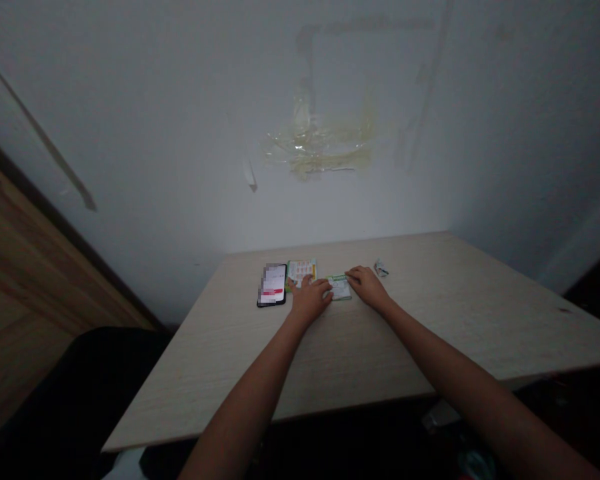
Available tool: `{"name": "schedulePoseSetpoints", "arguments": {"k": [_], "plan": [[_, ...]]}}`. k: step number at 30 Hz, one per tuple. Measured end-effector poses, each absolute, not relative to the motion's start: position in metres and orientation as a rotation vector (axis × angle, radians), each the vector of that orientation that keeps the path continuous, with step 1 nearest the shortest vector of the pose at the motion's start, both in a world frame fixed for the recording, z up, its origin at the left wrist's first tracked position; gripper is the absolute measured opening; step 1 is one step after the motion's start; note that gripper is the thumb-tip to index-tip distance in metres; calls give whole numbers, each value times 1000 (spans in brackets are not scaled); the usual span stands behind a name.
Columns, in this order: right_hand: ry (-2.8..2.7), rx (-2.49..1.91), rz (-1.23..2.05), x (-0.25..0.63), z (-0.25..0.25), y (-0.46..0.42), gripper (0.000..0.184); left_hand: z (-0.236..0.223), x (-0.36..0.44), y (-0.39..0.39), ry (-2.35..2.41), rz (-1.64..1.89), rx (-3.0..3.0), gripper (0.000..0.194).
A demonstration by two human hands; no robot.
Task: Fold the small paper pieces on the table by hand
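Note:
On the table in front of me lies a small green-and-white printed paper piece (340,289), perhaps a leaflet or flat packet. My left hand (310,300) rests with fingers spread, its fingertips at the left edge of that piece. The thumb side reaches over a second printed sheet (301,268) with rows of coloured pictures, whose lower part is covered by the hand. At the upper right corner of the green-and-white piece, my right hand (369,287) has its fingers pinched together on the edge.
A smartphone (274,285) with a lit screen lies left of the sheets. To the right of my right hand is a small crumpled wrapper (381,268). The pale wooden table (220,353) meets a wall with peeling clear tape (325,150). A dark chair-like shape (100,387) stands at left.

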State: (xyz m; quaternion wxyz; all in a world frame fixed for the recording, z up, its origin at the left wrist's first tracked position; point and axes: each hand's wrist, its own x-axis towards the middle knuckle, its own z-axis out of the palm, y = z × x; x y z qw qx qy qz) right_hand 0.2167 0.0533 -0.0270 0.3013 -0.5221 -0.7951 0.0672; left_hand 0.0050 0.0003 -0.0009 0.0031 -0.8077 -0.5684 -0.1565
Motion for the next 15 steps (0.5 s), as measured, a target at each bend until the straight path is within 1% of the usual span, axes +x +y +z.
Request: {"name": "schedulePoseSetpoints", "arguments": {"k": [4, 15], "plan": [[-2075, -1310, 272, 220, -29, 56, 25, -2, 5, 2, -1786, -475, -2530, 29], [-2077, -1406, 273, 216, -28, 61, 20, 4, 4, 2, -1807, -456, -2523, 29]]}}
